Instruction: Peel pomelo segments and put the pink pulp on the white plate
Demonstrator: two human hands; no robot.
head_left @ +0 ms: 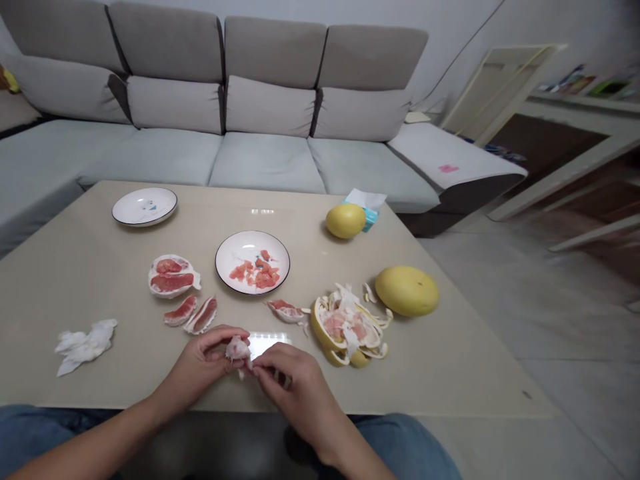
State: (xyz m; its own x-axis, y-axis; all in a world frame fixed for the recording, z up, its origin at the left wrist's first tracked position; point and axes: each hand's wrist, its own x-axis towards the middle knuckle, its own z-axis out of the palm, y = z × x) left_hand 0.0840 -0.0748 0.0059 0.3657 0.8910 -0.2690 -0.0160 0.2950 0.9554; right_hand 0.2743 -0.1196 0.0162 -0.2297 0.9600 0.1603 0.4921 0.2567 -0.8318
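The left hand point(200, 360) and the right hand point(295, 381) meet just above the near edge of the worktop point(75, 280). Both are closed in a pinch on a pomelo segment point(238, 349), its white membrane torn and ragged. They grip it from opposite sides, seemingly so that each hand braces the piece against the other's pull. Ahead, toward the middle of the worktop, a white plate point(253, 233) with a dark rim carries loose pink pulp point(255, 273), apparently gathered there to keep it apart from the scraps. Partly skinned segments point(173, 277) lie left of the plate, and another point(285, 311) lies just ahead of the hands. A heap of pomelo peel point(345, 327) sits to the right, its separate spot probably keeping waste away from the flesh. A whole pomelo point(407, 291) rests just beside it, and a second point(344, 221) lies near the far edge. A crumpled tissue point(85, 347) lies toward the left edge, likely placed within easy reach.
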